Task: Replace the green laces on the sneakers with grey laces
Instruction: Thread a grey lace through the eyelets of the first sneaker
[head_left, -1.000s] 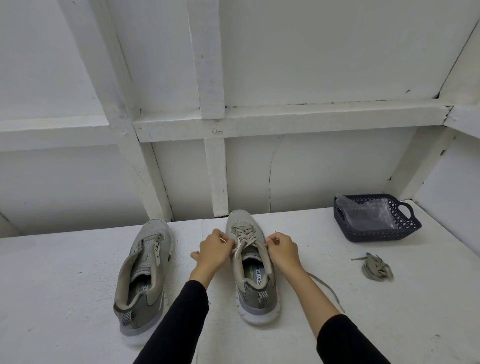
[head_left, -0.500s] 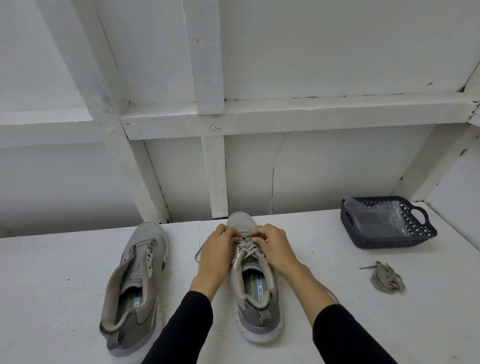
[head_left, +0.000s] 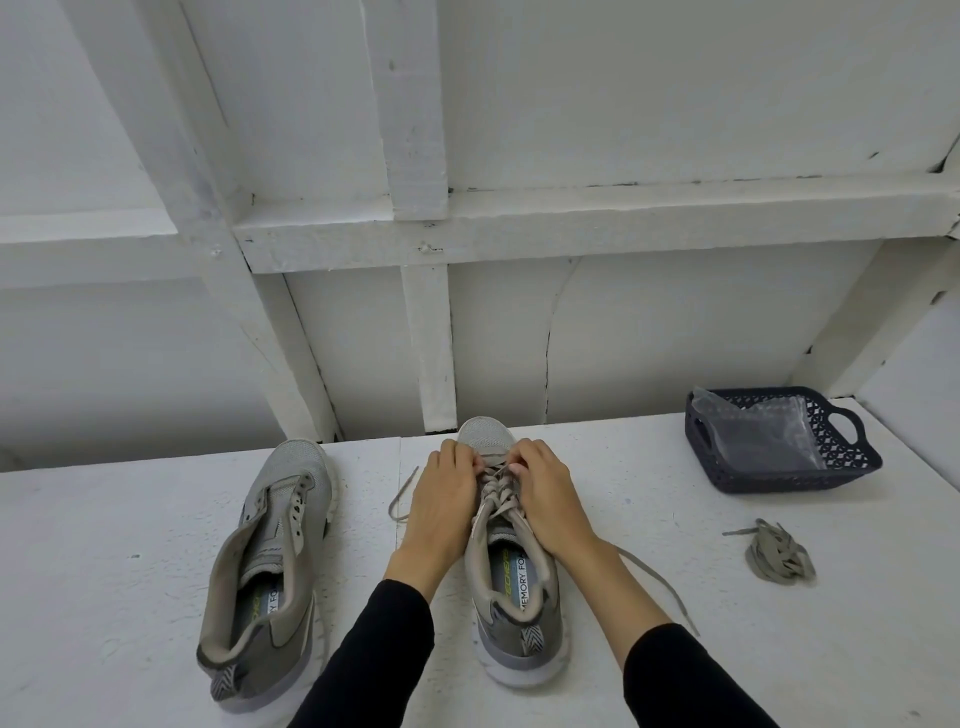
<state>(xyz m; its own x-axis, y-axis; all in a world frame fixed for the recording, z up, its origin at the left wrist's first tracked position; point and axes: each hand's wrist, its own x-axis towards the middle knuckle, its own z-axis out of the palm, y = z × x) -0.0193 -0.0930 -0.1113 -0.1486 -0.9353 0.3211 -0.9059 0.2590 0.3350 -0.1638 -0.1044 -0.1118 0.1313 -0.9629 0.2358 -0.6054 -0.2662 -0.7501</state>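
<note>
We work the lace (head_left: 500, 486) at the right sneaker's (head_left: 511, 582) lowest eyelets, near the toe; left hand (head_left: 441, 499) and right hand (head_left: 548, 496) both grip it in a pinch. Next, we judge, comes pulling each crossing in turn. The left sneaker (head_left: 265, 566) sits unlaced on the surface (head_left: 104, 519); a bundled lace (head_left: 779, 551) and basket (head_left: 789, 478) lie well clear.

Even, soft daylight; sharp picture with wide-angle bending.
You see only faint shadows beside the grey mesh sneakers (head_left: 511, 561), no glare on the white painted table (head_left: 675, 649), and straight white wall beams (head_left: 571, 218) bowing near the edges.
</note>
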